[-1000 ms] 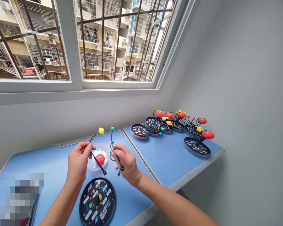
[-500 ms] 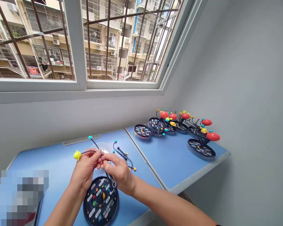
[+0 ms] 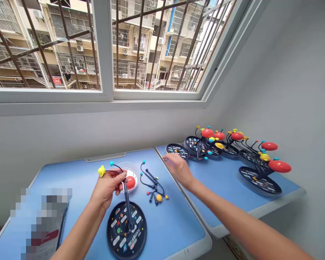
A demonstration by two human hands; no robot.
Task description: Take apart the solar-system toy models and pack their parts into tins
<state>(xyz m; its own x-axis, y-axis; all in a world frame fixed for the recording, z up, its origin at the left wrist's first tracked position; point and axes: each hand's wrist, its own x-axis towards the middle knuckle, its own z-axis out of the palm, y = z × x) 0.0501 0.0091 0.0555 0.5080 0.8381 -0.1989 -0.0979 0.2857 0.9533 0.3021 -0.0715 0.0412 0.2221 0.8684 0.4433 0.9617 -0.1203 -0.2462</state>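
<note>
My left hand (image 3: 111, 186) pinches the top of a black stem (image 3: 128, 204), whose lower end comes down over the middle of a round black base (image 3: 126, 233) printed with planets and labels. Thin black arms lead from the grip to a yellow ringed planet (image 3: 101, 171) and a teal ball (image 3: 111, 163). Behind the fingers, a clear dish (image 3: 135, 169) holds a red ball (image 3: 130, 182). My right hand (image 3: 178, 169) is raised over the gap between the tables, palm down, fingers stretched out, with nothing visible in it. A disc-shaped base (image 3: 178, 151) lies just behind it.
Loose black rods with small coloured balls (image 3: 154, 184) lie right of the dish. Several planet models with red balls (image 3: 280, 166) stand on the right table (image 3: 219, 195). A flat packet, partly pixelated (image 3: 47, 231), lies at the left. A barred window (image 3: 157, 47) is behind.
My right hand has left the left hand and moved right toward the other table. The stem now points down onto the base. The view has shifted, so the scene sits further right.
</note>
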